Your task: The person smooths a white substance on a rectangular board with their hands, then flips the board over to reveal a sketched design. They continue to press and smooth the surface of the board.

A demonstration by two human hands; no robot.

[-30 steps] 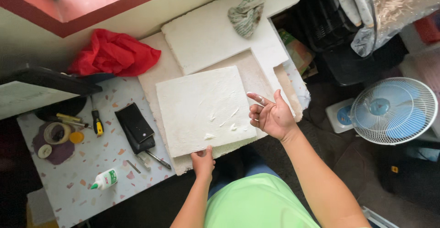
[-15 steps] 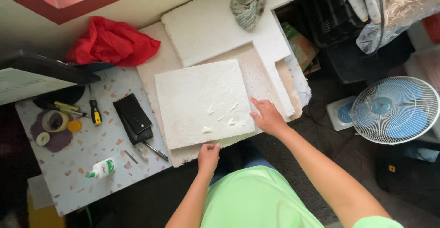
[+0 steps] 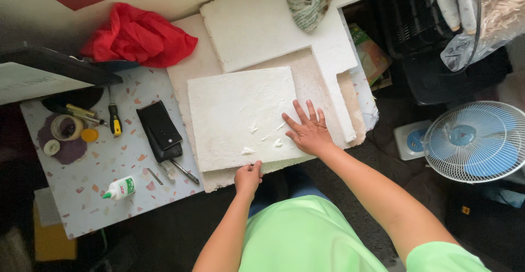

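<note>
A square white foam board (image 3: 238, 116) with a rough, slightly yellowed surface lies flat on a larger beige foam slab (image 3: 322, 94). Small smears of white paste dot its near right quarter. Its near edge is pinched by the left hand (image 3: 248, 178), while the right hand (image 3: 307, 130) lies flat, fingers spread, across its right edge.

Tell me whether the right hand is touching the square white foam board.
Touching. The head view shows the right hand lying flat, fingers spread, on the right edge of the square white foam board, with no gap beneath the palm.
</note>
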